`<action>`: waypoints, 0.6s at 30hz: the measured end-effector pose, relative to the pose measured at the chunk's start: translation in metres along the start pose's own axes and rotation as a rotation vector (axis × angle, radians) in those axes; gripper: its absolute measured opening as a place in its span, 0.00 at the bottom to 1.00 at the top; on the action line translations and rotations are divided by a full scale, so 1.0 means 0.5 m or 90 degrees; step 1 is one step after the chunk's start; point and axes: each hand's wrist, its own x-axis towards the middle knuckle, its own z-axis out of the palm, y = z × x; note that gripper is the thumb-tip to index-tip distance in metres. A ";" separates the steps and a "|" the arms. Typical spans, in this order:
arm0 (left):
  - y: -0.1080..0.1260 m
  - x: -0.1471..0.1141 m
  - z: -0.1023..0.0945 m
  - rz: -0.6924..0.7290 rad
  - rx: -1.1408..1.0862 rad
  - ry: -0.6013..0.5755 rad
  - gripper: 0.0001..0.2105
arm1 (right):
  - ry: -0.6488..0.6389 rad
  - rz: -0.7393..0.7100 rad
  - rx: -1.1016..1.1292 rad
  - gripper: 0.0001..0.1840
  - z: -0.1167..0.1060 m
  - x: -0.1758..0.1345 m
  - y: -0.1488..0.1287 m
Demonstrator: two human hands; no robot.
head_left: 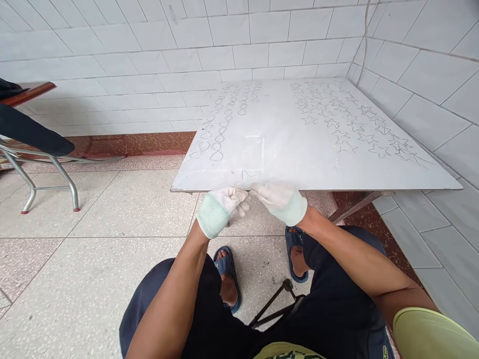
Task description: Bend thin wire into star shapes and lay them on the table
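Observation:
Both hands wear white knit gloves with pale green cuffs and meet at the near edge of a white table (292, 172). My left hand (230, 199) is closed, thumb and fingers pinched on a thin wire star (244, 177). From the other side my right hand (275, 194) pinches the lower part of the same star. Its upper points stick out over the tabletop; the part between my fingertips is hidden.
Rows of wire stars (331, 122) lie on the table's right side, and twisted wire loops (220, 129) on its left. Tiled walls (262, 55) stand behind and to the right. A metal-legged stool (56, 174) is at left on the speckled floor (123, 209).

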 end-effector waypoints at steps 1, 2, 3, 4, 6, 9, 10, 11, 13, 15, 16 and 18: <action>0.000 0.001 0.000 0.010 -0.002 -0.009 0.17 | -0.002 -0.006 -0.037 0.23 -0.003 -0.002 -0.001; 0.001 0.001 0.000 0.021 -0.004 -0.019 0.17 | -0.006 -0.010 -0.068 0.23 -0.006 -0.005 -0.003; 0.001 0.001 0.001 0.032 -0.010 -0.027 0.17 | -0.010 -0.014 -0.092 0.22 -0.009 -0.007 -0.004; 0.002 0.001 0.003 0.041 -0.018 -0.032 0.17 | -0.011 -0.017 -0.109 0.22 -0.011 -0.008 -0.004; 0.004 0.001 0.010 0.052 -0.042 -0.028 0.17 | -0.006 -0.019 -0.130 0.20 -0.010 -0.010 -0.005; 0.006 0.003 0.028 0.067 -0.083 -0.005 0.18 | 0.008 0.017 -0.159 0.20 -0.004 -0.009 -0.008; 0.006 0.004 0.035 0.068 -0.093 0.007 0.18 | 0.007 0.038 -0.165 0.21 -0.003 -0.008 -0.011; 0.007 0.005 0.042 0.068 -0.099 0.023 0.18 | 0.001 0.059 -0.168 0.21 -0.002 -0.007 -0.014; 0.007 0.007 0.057 0.070 -0.106 0.066 0.18 | -0.020 0.100 -0.167 0.19 -0.001 -0.004 -0.022; 0.008 0.005 0.070 0.076 -0.112 0.111 0.17 | -0.040 0.128 -0.164 0.16 -0.002 -0.001 -0.030; 0.010 0.003 0.075 0.078 -0.113 0.129 0.17 | -0.045 0.137 -0.163 0.15 -0.003 0.000 -0.033; 0.013 -0.002 0.084 0.080 -0.110 0.155 0.16 | -0.041 0.147 -0.160 0.16 -0.002 0.002 -0.037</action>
